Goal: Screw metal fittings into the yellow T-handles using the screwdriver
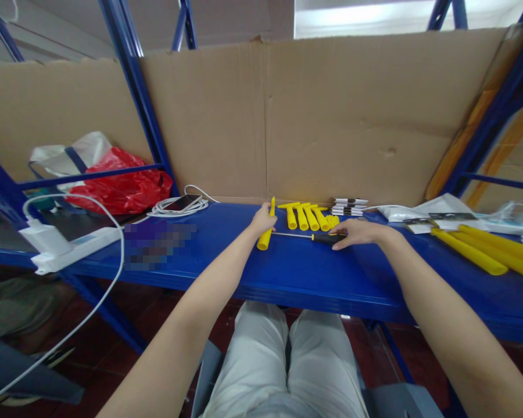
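Note:
My left hand (264, 221) is closed around a yellow T-shaped plastic piece (264, 239), whose tube end points toward me. The fingers of my right hand (359, 231) curl over the black handle of a screwdriver (323, 237) lying along the blue tabletop. Its thin metal shaft points left, and the tip reaches the yellow piece near my left hand; I cannot tell whether it touches. Just behind the shaft, several more yellow T-shaped pieces (303, 218) lie in a row between my hands.
Folded white-and-black packets (347, 206) stand stacked behind my right hand. Long yellow tubes (473, 251) and clear plastic bags (442, 206) lie right. A phone (183, 202) rests on coiled white cable at left, near a red bag (126, 183) and a power strip (81, 247). Cardboard (331, 116) closes the back.

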